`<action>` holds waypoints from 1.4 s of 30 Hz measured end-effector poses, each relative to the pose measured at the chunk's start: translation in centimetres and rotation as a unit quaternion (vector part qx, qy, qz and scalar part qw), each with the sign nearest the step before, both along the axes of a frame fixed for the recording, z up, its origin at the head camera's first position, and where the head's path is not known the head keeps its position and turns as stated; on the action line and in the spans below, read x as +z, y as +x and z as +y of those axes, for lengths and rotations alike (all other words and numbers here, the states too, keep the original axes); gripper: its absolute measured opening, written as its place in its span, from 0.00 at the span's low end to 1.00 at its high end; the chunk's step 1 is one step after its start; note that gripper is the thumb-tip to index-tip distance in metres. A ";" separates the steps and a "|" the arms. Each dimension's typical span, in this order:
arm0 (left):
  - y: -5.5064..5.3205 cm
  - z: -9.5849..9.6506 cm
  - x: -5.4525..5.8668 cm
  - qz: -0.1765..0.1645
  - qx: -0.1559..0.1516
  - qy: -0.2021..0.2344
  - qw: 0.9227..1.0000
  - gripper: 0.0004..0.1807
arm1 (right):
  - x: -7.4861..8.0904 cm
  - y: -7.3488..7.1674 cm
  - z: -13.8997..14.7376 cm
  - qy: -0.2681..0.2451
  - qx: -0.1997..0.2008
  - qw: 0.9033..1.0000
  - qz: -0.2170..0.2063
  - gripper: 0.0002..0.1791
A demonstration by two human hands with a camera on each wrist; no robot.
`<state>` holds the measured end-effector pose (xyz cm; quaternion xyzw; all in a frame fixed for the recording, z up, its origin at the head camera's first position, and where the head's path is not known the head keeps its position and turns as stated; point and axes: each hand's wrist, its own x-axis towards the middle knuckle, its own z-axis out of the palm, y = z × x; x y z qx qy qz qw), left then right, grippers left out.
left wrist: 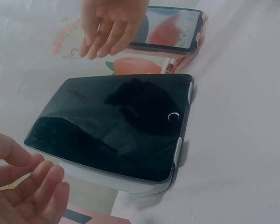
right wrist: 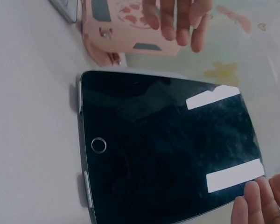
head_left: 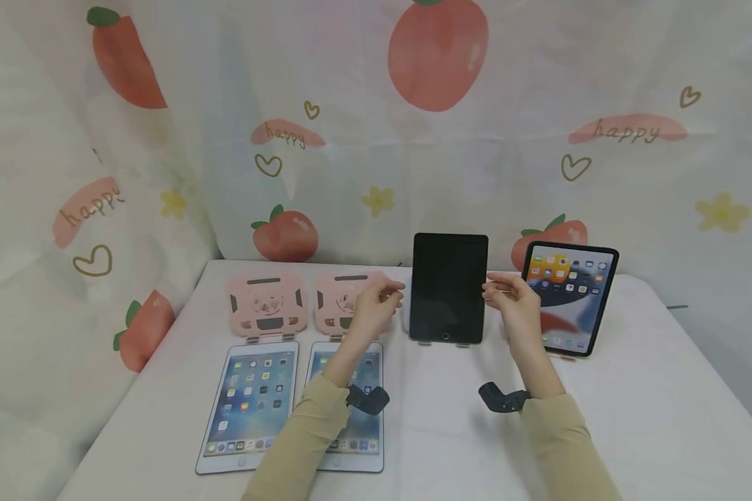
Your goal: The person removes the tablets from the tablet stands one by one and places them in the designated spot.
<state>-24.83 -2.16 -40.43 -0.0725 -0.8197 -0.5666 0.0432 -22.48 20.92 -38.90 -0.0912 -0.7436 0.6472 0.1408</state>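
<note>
A black tablet (head_left: 449, 289) with a dark screen leans upright on a pale stand (left wrist: 178, 151), its lower edge caught by two small lips. My left hand (head_left: 374, 306) hovers off the tablet's left side, fingers loosely bent and holding nothing; in the left wrist view a gap shows between fingertips and edge. On the other side, my right hand (head_left: 517, 309) has its fingertips right by the tablet's right edge, overlapping its border in the right wrist view, with nothing gripped. Behind the right hand, a second tablet (head_left: 570, 296) with a lit screen leans on a pink stand (left wrist: 189, 60).
Two white tablets (head_left: 251, 396) (head_left: 367, 362) with lit screens lie flat on the white table (head_left: 439, 431) at the left. Behind them stand two pink stands (head_left: 238, 287) (head_left: 326, 287), the right one partly covered by my left hand. A fruit-patterned cloth (head_left: 351, 160) hangs at the back.
</note>
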 end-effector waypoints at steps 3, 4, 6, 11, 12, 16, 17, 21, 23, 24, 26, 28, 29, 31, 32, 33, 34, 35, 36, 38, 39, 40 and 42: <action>-0.6 0.3 0.1 0.003 0.012 0.017 1.000 0.10 | 0.1 -0.8 0.1 0.001 -0.019 1.000 0.012 0.17; -0.9 0.4 0.2 0.006 0.015 0.021 1.000 0.10 | 0.1 -1.0 0.2 0.005 -0.024 1.000 0.014 0.16; -1.4 0.5 0.2 0.012 0.022 0.026 0.999 0.11 | 0.1 -1.5 0.3 0.018 -0.031 0.999 0.013 0.16; -2.6 0.8 0.3 0.015 0.033 0.025 0.999 0.12 | 0.0 -2.5 0.7 0.070 -0.027 0.997 0.007 0.17; -2.8 0.9 0.3 0.017 0.031 0.025 0.999 0.12 | 0.0 -2.7 0.8 0.084 -0.024 0.996 0.007 0.17; -3.5 1.3 0.5 0.030 0.021 0.019 0.999 0.13 | 0.2 -3.4 1.2 0.156 -0.016 0.988 0.009 0.20; -3.7 1.5 0.5 0.031 0.019 0.016 0.999 0.13 | 0.3 -3.5 1.2 0.172 -0.014 0.985 0.009 0.20; -4.2 1.9 0.9 0.031 0.023 -0.005 0.999 0.14 | 0.6 -4.0 1.2 0.199 -0.017 0.980 0.021 0.21; -4.4 2.1 1.1 0.037 0.028 -0.020 0.999 0.15 | 0.8 -4.3 1.1 0.202 -0.021 0.979 0.030 0.21; -4.6 2.1 1.2 0.043 0.030 -0.026 0.998 0.14 | 0.8 -4.5 1.1 0.206 -0.024 0.978 0.034 0.21; -4.9 2.3 1.4 0.054 0.032 -0.037 0.997 0.15 | 1.0 -4.8 1.0 0.212 -0.025 0.976 0.037 0.21; -5.2 2.4 1.5 0.060 0.030 -0.043 0.997 0.15 | 1.1 -5.0 0.9 0.217 -0.022 0.975 0.032 0.21; -5.3 2.5 1.5 0.060 0.029 -0.042 0.997 0.15 | 1.2 -5.1 0.9 0.219 -0.020 0.975 0.029 0.21; -5.6 2.6 1.5 0.058 0.028 -0.041 0.997 0.16 | 1.3 -5.3 0.9 0.219 -0.014 0.975 0.019 0.22; -5.7 2.7 1.5 0.056 0.027 -0.037 0.997 0.16 | 1.4 -5.5 0.9 0.221 -0.012 0.975 0.013 0.23; -5.8 2.8 1.5 0.055 0.025 -0.031 0.998 0.16 | 1.4 -5.6 1.0 0.222 -0.010 0.975 0.007 0.23; -5.9 2.9 1.4 0.053 0.025 -0.025 0.998 0.16 | 1.5 -5.7 1.0 0.221 -0.008 0.975 0.002 0.23; -6.0 2.9 1.4 0.051 0.026 -0.018 0.998 0.16 | 1.5 -5.8 1.0 0.221 -0.006 0.975 -0.003 0.24; -6.2 3.0 1.3 0.051 0.028 -0.012 0.998 0.16 | 1.5 -5.9 0.9 0.220 -0.005 0.975 -0.008 0.24; -6.4 3.2 1.2 0.050 0.032 0.002 0.998 0.15 | 1.4 -6.1 0.9 0.218 -0.003 0.976 -0.014 0.24; -6.5 3.3 1.2 0.051 0.035 0.009 0.998 0.15 | 1.4 -6.2 0.9 0.215 -0.003 0.977 -0.016 0.24; -6.6 3.4 1.1 0.053 0.038 0.015 0.998 0.15 | 1.3 -6.3 0.9 0.209 -0.002 0.978 -0.016 0.23; -6.7 3.5 1.1 0.055 0.042 0.027 0.997 0.14 | 1.2 -6.5 0.9 0.198 -0.003 0.980 -0.017 0.22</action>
